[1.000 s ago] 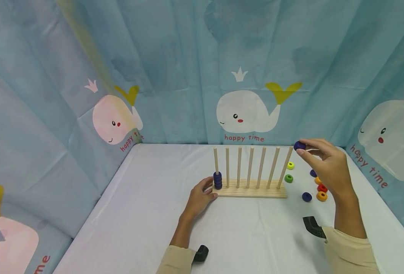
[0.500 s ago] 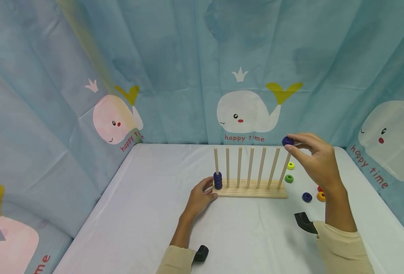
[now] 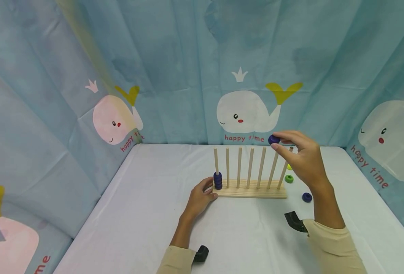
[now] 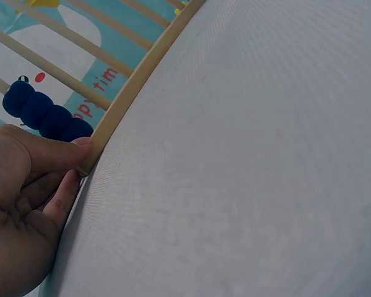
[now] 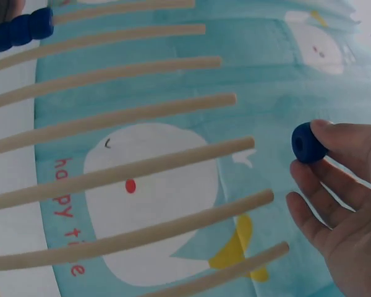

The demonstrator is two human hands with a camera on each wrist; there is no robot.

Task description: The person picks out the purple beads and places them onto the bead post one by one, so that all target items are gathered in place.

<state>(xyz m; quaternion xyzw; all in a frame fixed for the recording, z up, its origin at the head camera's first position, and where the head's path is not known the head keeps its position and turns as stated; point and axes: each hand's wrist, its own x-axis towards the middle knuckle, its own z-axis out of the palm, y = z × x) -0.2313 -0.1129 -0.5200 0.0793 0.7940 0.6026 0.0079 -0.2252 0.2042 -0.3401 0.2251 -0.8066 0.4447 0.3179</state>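
A wooden peg rack (image 3: 251,193) with several upright pegs stands on the white table. My left hand (image 3: 199,196) grips the left end of its base, thumb and fingers on the wood in the left wrist view. Several dark blue beads (image 3: 217,180) are stacked on the leftmost peg. My right hand (image 3: 303,158) pinches another blue bead (image 5: 309,143) between thumb and fingers. In the head view that bead is at the top of the second peg from the right; the right wrist view shows it apart from the peg tips, its hole facing the pegs.
Right of the rack lie a green bead (image 3: 289,179), a blue bead (image 3: 307,197) and a partly covered yellow bead (image 3: 289,166). My right hand and forearm block part of the table there. A blue whale-print curtain (image 3: 181,95) stands behind the table.
My right hand has moved left with the blue bead, from beyond the rightmost peg to over the second from the right. Its forearm now covers the orange and red beads. My left hand stays put.
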